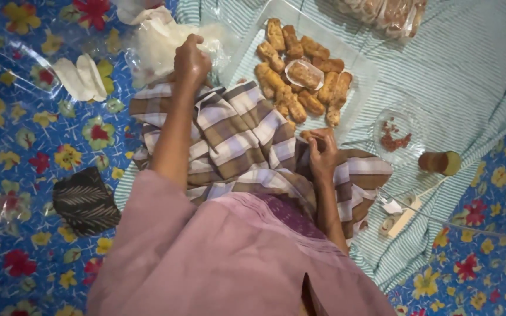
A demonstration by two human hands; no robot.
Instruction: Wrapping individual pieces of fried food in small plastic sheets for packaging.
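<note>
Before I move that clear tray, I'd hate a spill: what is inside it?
The clear tray holds golden fried pieces, one wrapped in clear film. Anything beneath the pile is covered.

The floor is covered by a blue mat [13,175] printed with red and yellow flowers, glossy where the light catches it at the upper left. Over it, on the right, lies a cloth [475,64] with fine green and white stripes, creased in places. A dark pouch [85,201] with a leaf pattern rests on the mat at the left. The light is dim and warm.
</note>
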